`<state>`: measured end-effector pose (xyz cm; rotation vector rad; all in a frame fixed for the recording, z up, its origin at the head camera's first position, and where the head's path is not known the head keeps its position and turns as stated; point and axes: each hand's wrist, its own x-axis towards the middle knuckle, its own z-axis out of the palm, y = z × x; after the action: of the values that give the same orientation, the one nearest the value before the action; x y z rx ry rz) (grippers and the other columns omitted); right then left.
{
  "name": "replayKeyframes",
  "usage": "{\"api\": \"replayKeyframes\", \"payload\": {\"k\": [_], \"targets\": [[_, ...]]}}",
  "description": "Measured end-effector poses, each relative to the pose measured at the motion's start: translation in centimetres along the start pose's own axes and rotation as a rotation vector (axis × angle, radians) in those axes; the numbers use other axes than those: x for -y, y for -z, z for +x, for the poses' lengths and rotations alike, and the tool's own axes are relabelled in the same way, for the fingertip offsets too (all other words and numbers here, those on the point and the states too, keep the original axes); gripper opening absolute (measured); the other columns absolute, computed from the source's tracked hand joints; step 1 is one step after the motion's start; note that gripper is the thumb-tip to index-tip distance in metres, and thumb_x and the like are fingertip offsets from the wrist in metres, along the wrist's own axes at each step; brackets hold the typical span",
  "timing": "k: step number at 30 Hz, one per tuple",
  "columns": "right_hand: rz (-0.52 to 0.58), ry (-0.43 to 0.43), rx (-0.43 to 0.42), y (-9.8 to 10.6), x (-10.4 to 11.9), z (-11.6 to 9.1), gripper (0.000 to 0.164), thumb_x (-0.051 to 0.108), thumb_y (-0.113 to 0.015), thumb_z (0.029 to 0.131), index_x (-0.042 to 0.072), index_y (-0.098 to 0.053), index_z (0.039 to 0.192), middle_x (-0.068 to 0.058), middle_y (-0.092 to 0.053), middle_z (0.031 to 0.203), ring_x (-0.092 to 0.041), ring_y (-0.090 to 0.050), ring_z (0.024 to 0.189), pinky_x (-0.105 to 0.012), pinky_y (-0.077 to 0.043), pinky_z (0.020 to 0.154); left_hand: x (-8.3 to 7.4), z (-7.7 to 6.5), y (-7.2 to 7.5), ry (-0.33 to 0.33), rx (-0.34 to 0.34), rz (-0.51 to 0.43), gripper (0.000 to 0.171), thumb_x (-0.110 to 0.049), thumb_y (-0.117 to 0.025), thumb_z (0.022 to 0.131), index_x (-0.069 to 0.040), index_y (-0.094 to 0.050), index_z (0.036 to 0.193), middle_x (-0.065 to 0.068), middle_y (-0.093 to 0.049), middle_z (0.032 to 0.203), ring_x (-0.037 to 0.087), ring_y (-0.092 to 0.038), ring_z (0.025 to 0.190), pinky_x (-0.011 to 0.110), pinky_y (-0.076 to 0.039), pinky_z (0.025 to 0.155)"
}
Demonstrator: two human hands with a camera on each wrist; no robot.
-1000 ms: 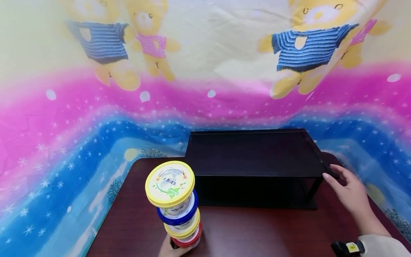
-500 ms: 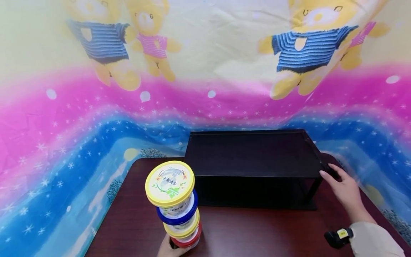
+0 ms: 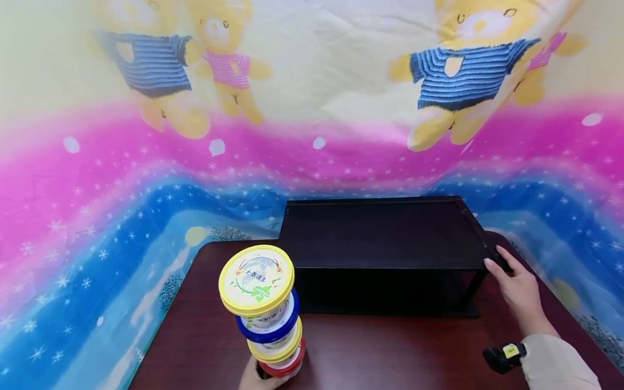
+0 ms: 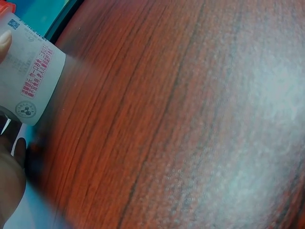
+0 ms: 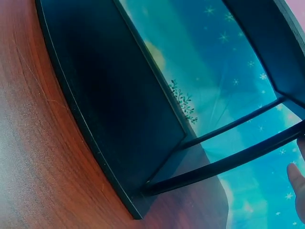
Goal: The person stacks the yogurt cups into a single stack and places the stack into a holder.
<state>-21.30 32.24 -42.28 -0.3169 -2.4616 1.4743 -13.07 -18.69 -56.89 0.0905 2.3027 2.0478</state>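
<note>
A stack of lidded white plastic tubs (image 3: pixel 257 279) stands tall at the lower middle of the head view, its lids yellow, blue, yellow and red from top down. My left hand (image 3: pixel 260 377) grips the red-lidded bottom tub (image 3: pixel 281 370), with the palm mostly hidden behind it. In the left wrist view, red print shows on a tub's white wall (image 4: pixel 31 71) beside my fingers. My right hand (image 3: pixel 519 287) holds the front right corner of a black two-tier shelf (image 3: pixel 385 233), thumb at the front edge and fingers at the side.
The shelf stands at the back of a dark reddish wooden table (image 3: pixel 370 352), its lower board (image 5: pixel 109 90) close over the tabletop. Slim posts (image 5: pixel 228 160) join its two levels. A printed cloth (image 3: pixel 317 108) with bears hangs behind and around the table.
My right forearm and wrist have swung a little left, while the hand stays at the shelf corner. The tub stack and my left hand hold about the same place.
</note>
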Motion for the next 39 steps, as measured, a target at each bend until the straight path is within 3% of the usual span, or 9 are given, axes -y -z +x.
{"api": "replayKeyframes", "payload": {"k": [6,12,16,19,27,34,39], "targets": [[-0.002,0.003,0.001,0.0,-0.2,-0.1,0.058,0.041,-0.043,0.087,0.029,-0.015,0.136,-0.02,-0.006,0.139,-0.036,-0.008,0.124,-0.057,-0.018,0.09,-0.2,0.1,0.0,0.003,0.017,-0.006,0.066,-0.009,-0.076,0.062,-0.002,-0.038,0.115,0.013,-0.052,0.107,0.015,-0.052,0.094,0.025,-0.04,0.081],[-0.014,0.041,0.005,-0.1,-0.3,0.0,0.058,0.039,-0.043,0.088,0.026,-0.015,0.137,-0.023,-0.007,0.138,-0.039,-0.009,0.123,-0.059,-0.017,0.088,-0.3,0.1,-0.1,0.015,0.038,-0.072,0.063,-0.008,-0.074,0.065,-0.003,-0.039,0.116,0.012,-0.052,0.108,0.016,-0.052,0.095,0.026,-0.041,0.08],[-0.02,0.054,0.004,0.0,-0.3,0.0,0.058,0.039,-0.042,0.089,0.024,-0.015,0.137,-0.024,-0.008,0.138,-0.04,-0.009,0.123,-0.06,-0.018,0.088,-0.1,0.3,-0.1,-0.096,0.068,-0.071,0.058,-0.003,-0.072,0.066,-0.001,-0.041,0.115,0.013,-0.054,0.106,0.019,-0.052,0.095,0.027,-0.041,0.08],[-0.031,0.06,-0.001,0.1,-0.2,-0.1,0.058,0.039,-0.042,0.089,0.023,-0.015,0.138,-0.024,-0.009,0.138,-0.041,-0.009,0.122,-0.06,-0.017,0.087,-0.1,0.4,-0.3,-0.118,0.076,-0.101,0.055,-0.001,-0.071,0.067,-0.003,-0.044,0.114,0.014,-0.055,0.105,0.021,-0.052,0.095,0.029,-0.041,0.081],[-0.02,0.07,-0.003,0.1,-0.2,-0.2,0.058,0.039,-0.042,0.089,0.024,-0.015,0.138,-0.025,-0.009,0.138,-0.041,-0.008,0.123,-0.06,-0.014,0.089,-0.5,0.0,-0.8,-0.016,-0.012,-0.146,0.054,0.0,-0.073,0.064,-0.003,-0.047,0.111,0.012,-0.057,0.102,0.021,-0.054,0.093,0.03,-0.042,0.08],[-0.023,0.062,-0.004,0.1,-0.3,-0.2,0.059,0.039,-0.042,0.089,0.021,-0.015,0.138,-0.025,-0.009,0.138,-0.042,-0.009,0.122,-0.06,-0.015,0.088,-0.4,-0.4,-1.1,-0.069,-0.097,-0.043,0.059,0.003,-0.075,0.057,-0.001,-0.046,0.108,0.007,-0.059,0.097,0.014,-0.055,0.088,0.023,-0.041,0.078],[-0.026,0.062,-0.004,0.1,-0.2,-0.1,0.06,0.039,-0.042,0.089,0.018,-0.015,0.138,-0.024,-0.008,0.138,-0.041,-0.007,0.123,-0.061,-0.015,0.088,-1.2,-0.1,-1.5,0.015,-0.095,0.026,0.064,-0.01,-0.079,0.058,-0.007,-0.045,0.111,0.006,-0.058,0.101,0.016,-0.053,0.091,0.024,-0.04,0.08]]}}
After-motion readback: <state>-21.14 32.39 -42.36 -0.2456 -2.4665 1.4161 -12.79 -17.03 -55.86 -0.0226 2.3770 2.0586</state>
